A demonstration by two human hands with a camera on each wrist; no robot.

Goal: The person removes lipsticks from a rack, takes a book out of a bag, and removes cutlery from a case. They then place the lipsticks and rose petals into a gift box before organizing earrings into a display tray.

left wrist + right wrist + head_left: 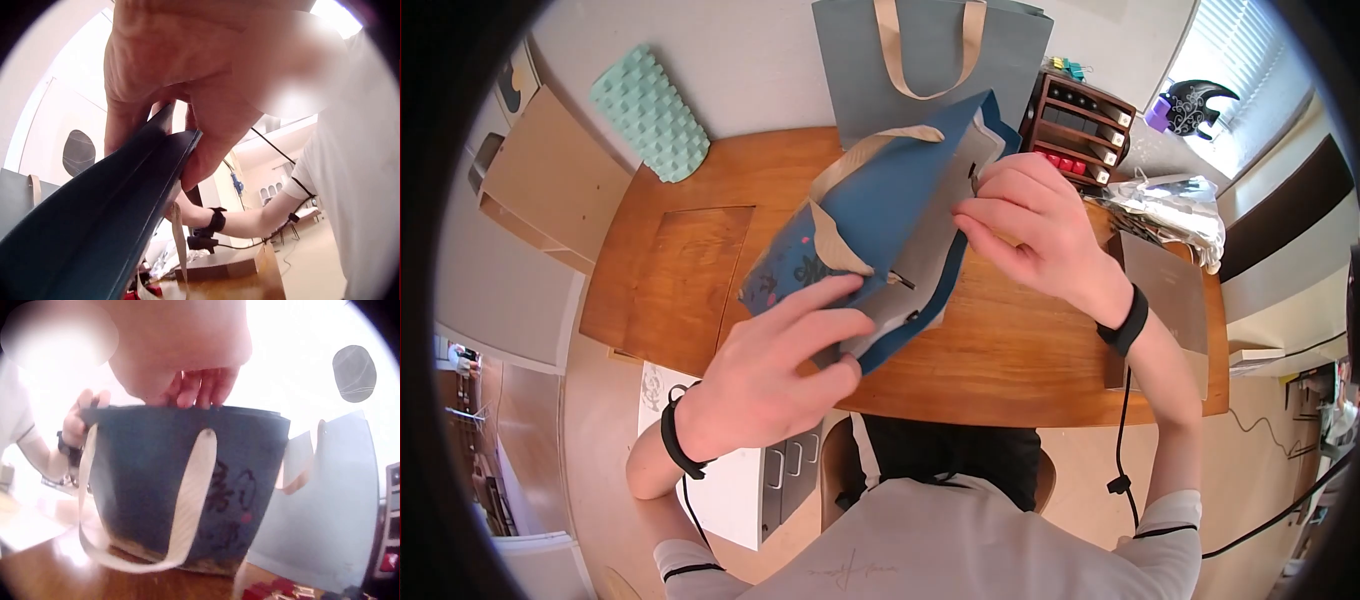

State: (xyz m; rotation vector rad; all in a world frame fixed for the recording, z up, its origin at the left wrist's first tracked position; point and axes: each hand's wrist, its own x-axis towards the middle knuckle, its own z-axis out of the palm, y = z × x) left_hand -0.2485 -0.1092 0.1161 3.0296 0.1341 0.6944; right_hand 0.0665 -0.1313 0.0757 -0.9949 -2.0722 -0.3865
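A blue paper bag [898, 195] with cream ribbon handles [830, 240] stands tilted over the wooden table, its mouth spread and its pale inside showing. At its near corner my left hand [775, 362] grips the rim; the left wrist view has that hand [181, 56] with thumb and fingers on either side of the blue edge [144, 187]. My right hand [1040, 225] pinches the rim on the other side, fingers curled. In the right wrist view, the right fingertips [199, 390] are at the top edge of the bag [144, 469], partly hidden behind it.
Behind stands a larger grey-blue bag [850, 75]. A small dark rack [1080, 125] and crumpled silvery plastic [1165, 205] are at the back right, with a flat brown box [1165, 290] nearer. A green textured roller [650, 112] leans at the back left of the table [990, 350].
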